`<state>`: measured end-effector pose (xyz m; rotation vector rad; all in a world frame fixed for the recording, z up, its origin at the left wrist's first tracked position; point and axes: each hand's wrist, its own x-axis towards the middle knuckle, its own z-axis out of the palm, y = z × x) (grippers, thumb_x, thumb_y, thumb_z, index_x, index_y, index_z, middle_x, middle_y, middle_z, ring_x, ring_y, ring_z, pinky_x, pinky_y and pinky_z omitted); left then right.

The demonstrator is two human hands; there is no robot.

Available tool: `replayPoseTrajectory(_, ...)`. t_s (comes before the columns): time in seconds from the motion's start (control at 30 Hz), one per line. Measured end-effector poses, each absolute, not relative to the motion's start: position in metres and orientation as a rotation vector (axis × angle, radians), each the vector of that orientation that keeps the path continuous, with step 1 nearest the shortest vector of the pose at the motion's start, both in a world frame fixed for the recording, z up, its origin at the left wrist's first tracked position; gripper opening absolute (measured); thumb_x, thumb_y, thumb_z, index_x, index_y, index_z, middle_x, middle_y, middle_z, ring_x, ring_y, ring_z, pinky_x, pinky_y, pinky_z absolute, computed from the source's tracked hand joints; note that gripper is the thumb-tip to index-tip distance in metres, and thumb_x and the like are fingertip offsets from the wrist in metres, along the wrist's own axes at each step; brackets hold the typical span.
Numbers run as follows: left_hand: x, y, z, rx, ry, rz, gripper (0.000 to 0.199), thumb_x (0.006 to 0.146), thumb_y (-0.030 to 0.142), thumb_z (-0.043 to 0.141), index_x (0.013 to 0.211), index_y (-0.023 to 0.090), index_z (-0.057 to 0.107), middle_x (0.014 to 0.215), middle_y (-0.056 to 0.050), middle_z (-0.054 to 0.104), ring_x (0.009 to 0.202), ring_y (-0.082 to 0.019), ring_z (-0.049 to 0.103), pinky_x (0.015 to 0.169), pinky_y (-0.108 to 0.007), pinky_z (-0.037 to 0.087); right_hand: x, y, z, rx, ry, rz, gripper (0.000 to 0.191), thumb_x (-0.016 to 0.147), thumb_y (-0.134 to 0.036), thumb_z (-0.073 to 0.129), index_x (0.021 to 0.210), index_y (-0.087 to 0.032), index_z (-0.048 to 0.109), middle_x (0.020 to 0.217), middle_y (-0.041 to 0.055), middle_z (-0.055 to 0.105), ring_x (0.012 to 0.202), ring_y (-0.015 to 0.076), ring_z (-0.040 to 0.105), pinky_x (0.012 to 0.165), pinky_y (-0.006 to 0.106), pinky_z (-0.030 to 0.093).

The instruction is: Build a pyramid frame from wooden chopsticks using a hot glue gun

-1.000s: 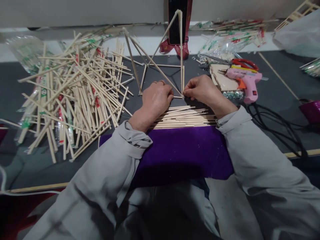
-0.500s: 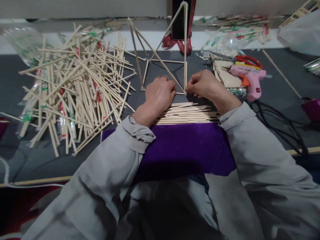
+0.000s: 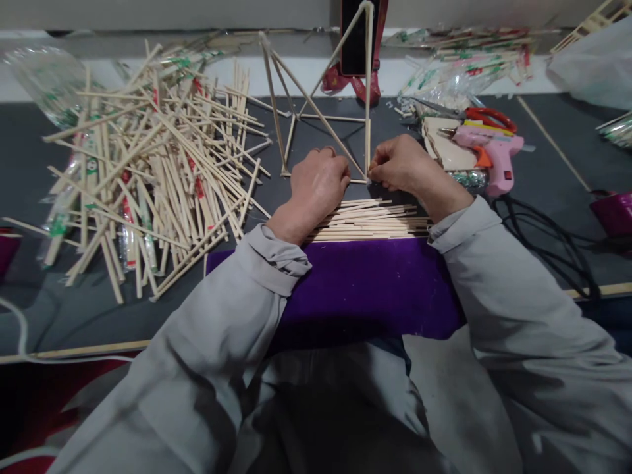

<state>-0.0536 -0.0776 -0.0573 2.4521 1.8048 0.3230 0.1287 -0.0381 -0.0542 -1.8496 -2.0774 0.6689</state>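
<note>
A standing frame of thin wooden sticks [image 3: 369, 72], joined at the corners, rises in front of me. My left hand [image 3: 318, 187] is closed around its bottom front stick, with the fingertips mostly hidden behind the knuckles. At the lower right corner of the frame, my right hand [image 3: 402, 168] pinches with thumb and forefinger. Whether it grips the joint itself or a small bit on it is too small to tell. Just below both hands lies a row of loose wooden sticks [image 3: 370, 227], along the edge of a purple cloth [image 3: 365, 283].
A large jumbled pile of sticks [image 3: 153, 164], some in plastic wrappers, covers the left side. On the right are a pink glue gun [image 3: 488, 146], red-handled scissors [image 3: 496, 118] and a black cable [image 3: 548, 230]. A phone [image 3: 355, 39] with a red strap stands behind the frame.
The view has shifted slightly. Both hands keep their places at the bottom stick and lower right corner of the frame, with almost no movement.
</note>
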Motion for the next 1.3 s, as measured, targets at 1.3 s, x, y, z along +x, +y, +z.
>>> replayPoseTrajectory(1.3, -0.052, -0.081, -0.055, 2.471, 1.799, 0.298, 0.029, 0.105, 0.029, 0.051, 0.115, 0.02, 0.076, 0.127, -0.015, 0.07, 0.124, -0.033, 0.059, 0.097, -0.041, 0.05, 0.123, -0.047, -0.044, -1.838, -2.182, 0.424, 0.012, 0.086, -0.024, 0.07, 0.09, -0.019, 0.081, 0.081, 0.0097, 0.075, 0.088, 0.0279, 0.071, 0.076, 0.037, 0.056)
